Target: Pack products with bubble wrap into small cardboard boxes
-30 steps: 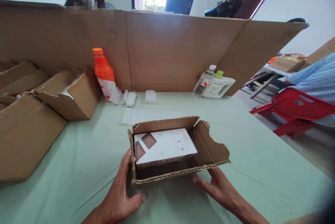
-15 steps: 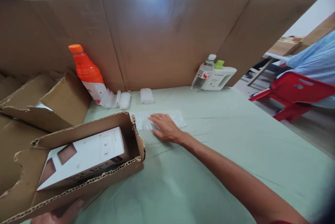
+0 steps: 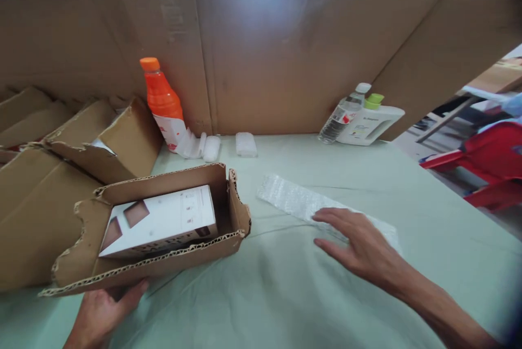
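Note:
My left hand (image 3: 106, 305) grips the lower near side of an open cardboard box (image 3: 163, 263), its thumb along the bottom edge and the other fingers partly hidden under the cardboard. Inside the box lies a white printed carton (image 3: 163, 218) with brown squares on its top. My right hand (image 3: 359, 237) is open, thumb and fingers apart, over a strip of clear bubble wrap (image 3: 291, 197) on the green-covered table. The fingers are over the strip's right half; whether they press on it I cannot tell.
Several cardboard boxes (image 3: 49, 197) stand at the left. An orange bottle (image 3: 163, 96), small white packets (image 3: 246, 144), a clear water bottle (image 3: 341, 115) and a white jug (image 3: 371, 125) stand along a tall cardboard wall (image 3: 285, 55). A red chair (image 3: 493, 148) is beyond the table's right edge.
My right hand has moved right and nearer, and the bubble wrap has slid right and turned with it. More of my left hand shows under the box. The camera view has shifted.

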A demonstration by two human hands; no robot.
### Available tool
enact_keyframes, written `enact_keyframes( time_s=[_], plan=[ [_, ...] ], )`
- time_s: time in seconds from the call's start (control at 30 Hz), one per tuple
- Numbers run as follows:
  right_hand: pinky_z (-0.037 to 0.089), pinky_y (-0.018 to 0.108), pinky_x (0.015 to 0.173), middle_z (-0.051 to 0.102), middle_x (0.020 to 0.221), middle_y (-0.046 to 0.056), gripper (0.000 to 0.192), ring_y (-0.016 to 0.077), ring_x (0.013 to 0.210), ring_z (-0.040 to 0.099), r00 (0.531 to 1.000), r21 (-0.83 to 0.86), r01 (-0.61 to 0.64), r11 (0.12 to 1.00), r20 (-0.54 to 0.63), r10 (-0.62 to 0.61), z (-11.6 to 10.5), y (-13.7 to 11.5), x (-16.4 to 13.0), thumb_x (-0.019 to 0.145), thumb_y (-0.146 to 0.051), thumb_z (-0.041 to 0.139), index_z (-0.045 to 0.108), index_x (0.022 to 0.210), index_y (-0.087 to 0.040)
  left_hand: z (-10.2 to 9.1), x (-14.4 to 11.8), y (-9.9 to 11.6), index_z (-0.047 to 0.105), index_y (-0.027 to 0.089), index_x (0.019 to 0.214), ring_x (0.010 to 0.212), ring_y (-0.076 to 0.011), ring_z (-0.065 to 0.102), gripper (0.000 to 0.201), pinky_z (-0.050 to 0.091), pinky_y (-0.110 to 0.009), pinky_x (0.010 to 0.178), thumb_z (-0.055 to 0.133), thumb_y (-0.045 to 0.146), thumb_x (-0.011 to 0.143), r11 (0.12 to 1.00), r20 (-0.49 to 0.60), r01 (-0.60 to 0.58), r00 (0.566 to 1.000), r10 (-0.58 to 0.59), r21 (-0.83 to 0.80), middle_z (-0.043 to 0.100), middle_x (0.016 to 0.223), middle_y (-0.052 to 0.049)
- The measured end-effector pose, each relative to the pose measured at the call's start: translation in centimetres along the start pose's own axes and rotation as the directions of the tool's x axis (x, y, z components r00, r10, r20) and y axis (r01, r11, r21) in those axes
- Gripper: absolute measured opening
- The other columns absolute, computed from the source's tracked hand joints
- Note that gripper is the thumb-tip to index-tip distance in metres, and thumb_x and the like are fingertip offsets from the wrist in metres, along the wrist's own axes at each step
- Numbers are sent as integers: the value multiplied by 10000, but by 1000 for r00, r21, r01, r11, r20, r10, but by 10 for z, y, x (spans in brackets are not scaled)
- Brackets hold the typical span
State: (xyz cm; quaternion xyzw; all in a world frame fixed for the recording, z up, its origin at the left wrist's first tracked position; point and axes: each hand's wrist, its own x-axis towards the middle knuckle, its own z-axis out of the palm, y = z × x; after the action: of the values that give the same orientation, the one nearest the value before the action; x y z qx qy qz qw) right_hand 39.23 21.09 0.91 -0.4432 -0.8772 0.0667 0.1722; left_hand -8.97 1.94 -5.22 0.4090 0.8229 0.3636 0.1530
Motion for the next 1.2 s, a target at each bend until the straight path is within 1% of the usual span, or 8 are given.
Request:
enact_keyframes(
  time_s=[0.17,0.27,0.47,0.57,0.7,0.8,0.97,1.2],
  plan=[
    [483,501,1086,489,1536,142,778,322,1358,525,961,490,85,868,188,-201,47,-98,45,867,-496,692,390,1540,-247,4,7,10,698,222,780,726,-341,736,454,616,-391,625,805,585,530,993,52,39,998,-33,-111,778,746,-82],
    [499,492,1054,525,1481,176,755,332,1303,555,962,634,95,768,140,-235,67,-121,65,898,-534,644,390,1522,-192,13,14,26,709,200,872,765,-316,748,505,625,-362,649,818,562,537,973,73,-7,997,25,-232,793,829,-94],
    [534,515,962,605,1337,180,723,344,1171,600,993,618,101,780,-17,-114,73,-107,50,929,-618,557,410,1487,-183,33,28,59,701,175,827,726,-314,747,488,633,-394,659,777,576,558,959,121,-102,983,138,-265,780,799,-119],
    [547,503,949,603,1346,168,700,338,1171,601,995,585,101,804,-58,-83,72,-103,39,948,-615,531,387,1506,-218,38,28,57,707,200,757,676,-292,732,375,632,-388,662,750,545,618,966,194,-159,961,199,-202,757,697,-75],
    [548,511,947,611,1330,158,663,334,1166,601,992,588,121,799,-102,-75,77,-103,37,952,-573,544,393,1501,-233,41,23,53,704,205,741,678,-280,724,350,625,-374,656,736,539,641,962,155,-181,964,214,-203,756,705,-68],
    [543,515,946,619,1315,161,631,336,1163,601,993,614,102,783,-104,-47,81,-102,45,930,-509,586,431,1466,-214,43,30,62,690,190,794,707,-274,722,394,616,-357,642,762,530,609,955,128,-154,973,191,-252,761,763,-83],
    [516,526,974,629,1308,152,591,335,1167,593,996,672,22,740,-75,39,85,-100,74,852,-370,636,488,1397,-195,50,64,87,638,175,883,730,-241,696,494,584,-326,631,790,505,548,935,114,-139,976,186,-327,728,805,-69],
    [439,590,1069,558,1410,173,674,362,1285,518,989,710,-32,703,-77,123,101,-95,90,772,-307,632,465,1411,-168,62,81,98,593,206,745,607,-195,607,418,504,-286,529,757,507,506,950,20,-129,990,140,-283,599,604,6]
  ],
)
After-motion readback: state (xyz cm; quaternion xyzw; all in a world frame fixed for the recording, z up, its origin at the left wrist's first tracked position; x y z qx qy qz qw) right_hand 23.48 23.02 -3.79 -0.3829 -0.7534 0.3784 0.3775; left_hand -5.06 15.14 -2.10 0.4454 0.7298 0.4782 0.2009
